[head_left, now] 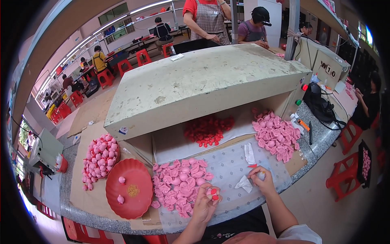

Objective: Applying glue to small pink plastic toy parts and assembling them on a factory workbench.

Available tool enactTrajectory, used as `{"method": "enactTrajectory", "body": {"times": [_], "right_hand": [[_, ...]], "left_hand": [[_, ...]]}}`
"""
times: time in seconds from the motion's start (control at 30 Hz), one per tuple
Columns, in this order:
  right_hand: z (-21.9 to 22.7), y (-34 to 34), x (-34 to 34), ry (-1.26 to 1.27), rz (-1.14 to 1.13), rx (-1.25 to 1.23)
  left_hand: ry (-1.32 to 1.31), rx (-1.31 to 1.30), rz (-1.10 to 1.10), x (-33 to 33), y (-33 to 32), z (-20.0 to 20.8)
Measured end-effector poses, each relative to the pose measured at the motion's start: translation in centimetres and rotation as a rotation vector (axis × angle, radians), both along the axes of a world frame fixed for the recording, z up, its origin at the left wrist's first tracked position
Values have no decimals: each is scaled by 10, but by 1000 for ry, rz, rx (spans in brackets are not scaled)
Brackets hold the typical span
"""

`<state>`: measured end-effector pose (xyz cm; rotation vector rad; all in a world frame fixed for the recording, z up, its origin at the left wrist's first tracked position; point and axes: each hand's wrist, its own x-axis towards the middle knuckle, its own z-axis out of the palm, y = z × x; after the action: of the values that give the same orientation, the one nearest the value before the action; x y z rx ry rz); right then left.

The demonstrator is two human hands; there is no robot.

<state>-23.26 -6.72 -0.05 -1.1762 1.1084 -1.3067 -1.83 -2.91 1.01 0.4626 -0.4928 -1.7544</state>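
Across a grey, speckled surface [318, 142], a scuffed, cream-painted, box-shaped housing [203, 81] is set; by its overhanging front, the back of a pile of small, bright red pieces [209, 129] inside is hidden. Sheets of translucent, patterned white paper [227, 171] are spread in front, partly covered by a heap of pink, petal-like, curled pieces [180, 183].

Beside that heap the left hand [205, 207] is raised, fingertips up, and a small red-and-pink piece [214, 194] is pinched between its fingers; the underside of the piece is covered by them. The right hand [264, 181] is bent inward, its forearm slanted up from the lower right, and a pale, rounded item [261, 175] is gripped in curled fingers (what it is cannot be told, so much of it being covered). Whether a red tip [252, 166] just beyond belongs to it is unclear. Near this hand a crumpled white tissue [244, 184] is laid. Both forearms are cut off below, and the outermost background is lost in the dark rim.
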Motion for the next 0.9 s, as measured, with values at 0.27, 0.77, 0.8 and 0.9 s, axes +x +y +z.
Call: {"method": "enactTrajectory", "body": {"times": [0.27,0.77,0.8,0.9], "right_hand": [[-1,-1,0,-4,7,-13],[1,0,0,-22,7,13],[1,-1,0,-22,7,13],[0,-1,0,-11,4,-26]], "left_hand": [[4,-12,-7,0,-1,1],[6,-3,-2,-1,-1,3],[-1,-4,0,-1,-1,3],[-6,-2,1,-2,-1,3]]}}
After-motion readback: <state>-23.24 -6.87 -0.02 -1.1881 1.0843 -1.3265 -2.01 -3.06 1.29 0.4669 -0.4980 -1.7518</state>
